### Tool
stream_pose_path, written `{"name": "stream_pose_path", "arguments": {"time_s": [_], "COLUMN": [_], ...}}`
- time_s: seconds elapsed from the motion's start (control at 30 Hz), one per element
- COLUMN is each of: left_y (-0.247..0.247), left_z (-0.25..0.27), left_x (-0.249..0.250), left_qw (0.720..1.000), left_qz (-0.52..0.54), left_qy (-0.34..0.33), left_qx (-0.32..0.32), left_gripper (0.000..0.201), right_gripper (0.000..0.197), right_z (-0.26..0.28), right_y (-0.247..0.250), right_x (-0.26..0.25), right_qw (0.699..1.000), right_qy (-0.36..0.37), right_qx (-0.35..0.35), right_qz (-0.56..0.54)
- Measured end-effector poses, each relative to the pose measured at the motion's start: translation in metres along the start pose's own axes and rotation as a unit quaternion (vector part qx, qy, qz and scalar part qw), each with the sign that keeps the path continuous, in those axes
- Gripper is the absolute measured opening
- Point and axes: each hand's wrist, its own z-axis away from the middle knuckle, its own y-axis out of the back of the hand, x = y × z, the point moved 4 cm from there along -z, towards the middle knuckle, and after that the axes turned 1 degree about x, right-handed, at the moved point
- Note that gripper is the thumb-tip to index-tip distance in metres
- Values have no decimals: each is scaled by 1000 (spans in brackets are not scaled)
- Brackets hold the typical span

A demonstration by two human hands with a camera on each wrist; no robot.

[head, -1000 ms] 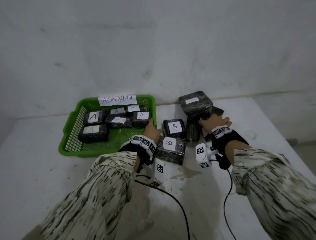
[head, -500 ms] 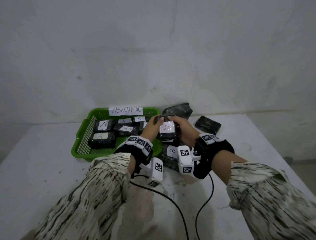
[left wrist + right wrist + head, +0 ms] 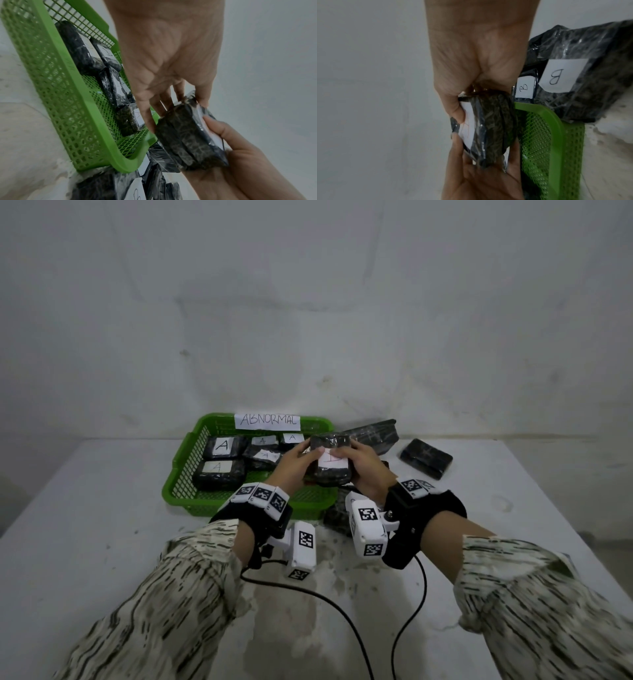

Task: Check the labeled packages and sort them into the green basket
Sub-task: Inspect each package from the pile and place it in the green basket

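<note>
White table [image 3: 102, 508]: B-labelled packages [image 3: 583, 83] beside green basket [image 3: 191, 501], A-labelled packages [image 3: 222, 447] inside.

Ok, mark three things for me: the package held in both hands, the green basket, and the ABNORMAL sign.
held package [image 3: 331, 470]: head view, on its dark wrapped front edge below the white label.
green basket [image 3: 178, 494]: head view, on its near left rim.
ABNORMAL sign [image 3: 268, 421]: head view, middle of the white paper.

Glossy plastic-wrapped package [image 3: 330, 462], paper label [image 3: 331, 458], plastic mesh basket [image 3: 191, 501]
</note>
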Motion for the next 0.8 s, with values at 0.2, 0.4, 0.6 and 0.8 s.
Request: {"name": "stream_pose_path", "arguments": {"time_s": [0.2,0.4,0.6,0.8], "left_y": [6,8,14,27], "left_z": [3,7,5,0], "left_x": [-1,-3,-6,-2], "left_qw": [999,998,1000,976], "left_qz": [38,53,14,-139], "left_qy": [2,22,-3,-73], "left_qx": [10,-20,28,149], "left_gripper": [48,50,59,29], "right_gripper": [31,35,61,50], "right_z": [5,5,8,10], "right_y": [-6,-10,-15,-24], "right_x": [4,4,7,2], "right_qw": [998,999,997,999], "right_qy": [-16,-16,0,10], "right_qx": [-56,-48,-40,-6], "right_qz": [-27,-12,62,53]}}
